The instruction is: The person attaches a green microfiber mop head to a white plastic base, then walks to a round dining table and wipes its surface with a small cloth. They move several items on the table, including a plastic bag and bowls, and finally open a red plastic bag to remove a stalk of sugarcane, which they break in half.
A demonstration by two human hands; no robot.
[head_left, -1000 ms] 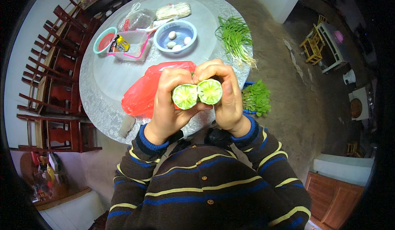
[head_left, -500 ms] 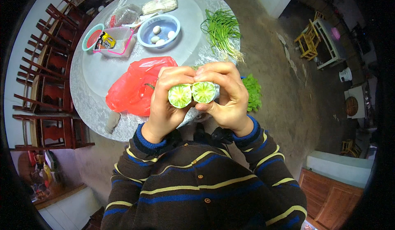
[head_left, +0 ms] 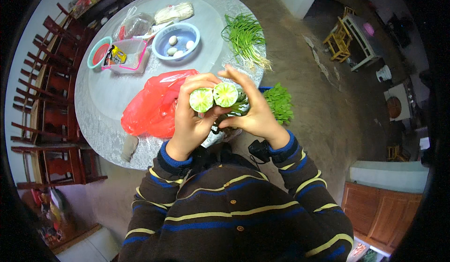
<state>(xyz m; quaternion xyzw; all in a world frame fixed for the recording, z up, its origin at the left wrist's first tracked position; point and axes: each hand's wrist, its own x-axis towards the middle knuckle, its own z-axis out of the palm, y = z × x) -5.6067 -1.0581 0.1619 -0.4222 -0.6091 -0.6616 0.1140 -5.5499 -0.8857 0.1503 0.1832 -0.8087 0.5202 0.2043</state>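
Note:
Two round pieces of a vegetable with pale-green, ray-patterned cut faces, a left one point(head_left: 201, 100) and a right one point(head_left: 225, 94), face up side by side. My left hand point(head_left: 191, 114) is wrapped round them, fingers over the top and thumb below. Close to the right piece, my right hand point(head_left: 255, 109) curves with its thumb and fingers wide apart, and I see nothing gripped in it. A crumpled red plastic bag point(head_left: 152, 105) lies on the table just left of my left hand. What kind of vegetable it is I cannot tell.
The round table point(head_left: 101, 135) carries a blue basin point(head_left: 161, 51) with several eggs, a pink-rimmed box point(head_left: 133, 70), spring onions point(head_left: 246, 37) and a noodle pack point(head_left: 173, 12). Leafy greens point(head_left: 280, 103) are beside my right hand. Stacked wooden chairs point(head_left: 58, 86) stand on the left.
My right hand has opened and drawn away from the pieces, which it gripped together with my left. The right piece now sits slightly higher than the left one. My view has shifted a little.

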